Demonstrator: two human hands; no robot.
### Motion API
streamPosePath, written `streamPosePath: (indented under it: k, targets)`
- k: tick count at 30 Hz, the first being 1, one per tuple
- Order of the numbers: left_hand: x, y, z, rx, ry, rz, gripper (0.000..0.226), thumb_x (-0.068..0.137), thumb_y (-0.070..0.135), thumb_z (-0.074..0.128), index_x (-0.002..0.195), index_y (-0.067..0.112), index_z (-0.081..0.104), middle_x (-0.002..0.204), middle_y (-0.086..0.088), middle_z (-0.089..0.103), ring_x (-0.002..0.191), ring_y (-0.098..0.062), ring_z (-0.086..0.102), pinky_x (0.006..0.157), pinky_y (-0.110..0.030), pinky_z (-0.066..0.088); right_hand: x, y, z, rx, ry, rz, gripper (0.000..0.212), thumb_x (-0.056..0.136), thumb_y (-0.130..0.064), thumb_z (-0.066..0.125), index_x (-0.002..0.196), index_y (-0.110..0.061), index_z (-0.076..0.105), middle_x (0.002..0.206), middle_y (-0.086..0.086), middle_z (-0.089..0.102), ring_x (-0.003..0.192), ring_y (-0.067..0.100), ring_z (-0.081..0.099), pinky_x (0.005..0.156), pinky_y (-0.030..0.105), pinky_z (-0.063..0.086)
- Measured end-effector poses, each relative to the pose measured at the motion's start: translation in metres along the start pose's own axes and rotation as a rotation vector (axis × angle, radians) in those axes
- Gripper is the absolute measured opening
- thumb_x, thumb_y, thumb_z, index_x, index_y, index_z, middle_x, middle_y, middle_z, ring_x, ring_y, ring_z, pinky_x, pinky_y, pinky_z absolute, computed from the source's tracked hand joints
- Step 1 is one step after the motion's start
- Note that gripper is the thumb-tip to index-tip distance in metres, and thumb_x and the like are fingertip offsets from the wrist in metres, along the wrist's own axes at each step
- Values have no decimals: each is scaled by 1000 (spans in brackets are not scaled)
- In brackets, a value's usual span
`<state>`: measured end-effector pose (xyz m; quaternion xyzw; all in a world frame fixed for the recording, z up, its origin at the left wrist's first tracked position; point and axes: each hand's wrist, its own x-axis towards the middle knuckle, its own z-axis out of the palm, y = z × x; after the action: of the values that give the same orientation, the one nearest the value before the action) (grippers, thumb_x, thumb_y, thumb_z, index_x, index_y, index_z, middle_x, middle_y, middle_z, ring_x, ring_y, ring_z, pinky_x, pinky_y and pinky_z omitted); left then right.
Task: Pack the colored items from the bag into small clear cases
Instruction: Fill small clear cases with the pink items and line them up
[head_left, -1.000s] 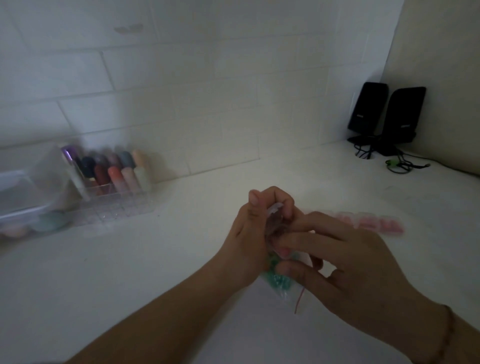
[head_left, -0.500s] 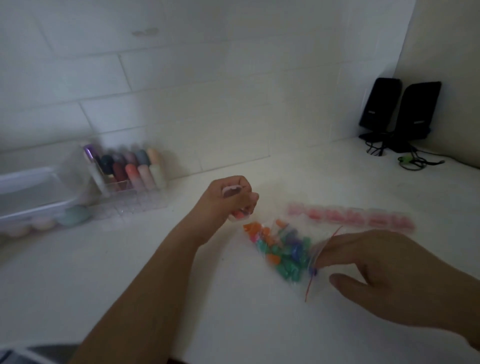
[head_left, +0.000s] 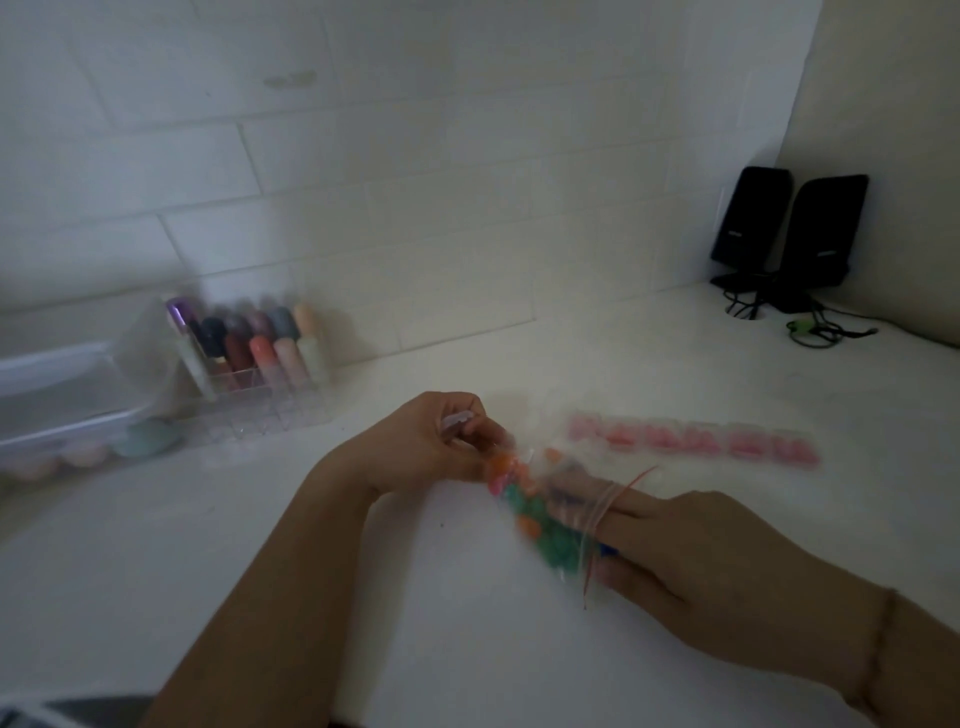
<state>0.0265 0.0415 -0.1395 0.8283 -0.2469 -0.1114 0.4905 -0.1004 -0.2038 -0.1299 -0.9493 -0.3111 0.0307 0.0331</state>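
Observation:
A small clear zip bag (head_left: 540, 525) full of orange, green and blue items lies on the white counter at centre. My right hand (head_left: 711, 566) has two fingers pushed into the bag's open mouth while the thumb grips it from below. My left hand (head_left: 441, 441) is closed around a small clear case (head_left: 457, 420) and touches the bag's far end. Behind the bag lies a row of small clear cases (head_left: 691, 441) holding pink items. The frame is blurred.
At the left wall stands a clear organizer (head_left: 260, 364) with coloured tubes, beside a clear lidded box (head_left: 67, 395). Two black speakers (head_left: 789, 234) with cables stand in the far right corner. The white counter (head_left: 156, 545) spreads around my hands.
My hands separated from the bag, then came back. The left hand now touches the bag's far end with a clear case in it, and my right fingers have slid into the bag's mouth.

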Motion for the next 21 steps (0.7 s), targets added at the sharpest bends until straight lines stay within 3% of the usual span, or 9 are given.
streamPosePath:
  k: [2,4,7,10,13,18,21]
  targets:
    - [-1,-1,-1,47,-48,7,38,71,0,82,86,-9,49,102,-6,74,85,-17,64,77,-42,53,6,8,15,-13,97,-39,52,94,-52,30,146,-49,23,155,-23,25,64,10,67,53,26,55]
    - [-3,-2,-3,61,-99,22,32,70,-4,80,84,4,52,103,-1,73,86,-16,63,77,-39,52,8,11,8,3,245,13,45,96,-52,28,138,-43,42,150,-17,40,56,8,64,45,22,51]
    - [-4,2,-1,177,-113,63,35,70,-3,78,83,19,53,99,7,70,81,-9,62,71,-28,51,8,12,16,-49,229,-13,48,100,-52,13,130,-43,50,144,-17,46,56,5,63,44,19,47]
    - [-2,4,5,268,-78,107,31,69,2,77,82,18,55,94,8,69,77,-6,59,69,-30,50,13,15,17,-45,260,-52,43,101,-48,20,134,-43,48,148,-19,42,74,13,70,52,28,56]
    - [-1,4,9,262,-32,109,26,67,8,77,80,17,56,89,0,70,73,-6,56,68,-32,48,17,16,25,-48,290,-69,43,96,-45,32,137,-44,44,149,-22,38,78,19,71,55,35,58]
    - [0,10,13,165,-1,128,30,68,7,75,73,28,53,90,-2,71,76,-12,60,70,-37,50,23,18,31,-34,171,-23,48,95,-55,14,144,-52,19,157,-27,12,102,25,67,77,42,57]
    - [1,9,15,130,6,129,32,70,2,75,74,23,52,87,3,71,75,-13,62,69,-32,49,23,16,30,-4,190,-7,48,97,-54,16,145,-54,8,158,-25,7,104,24,67,77,41,57]
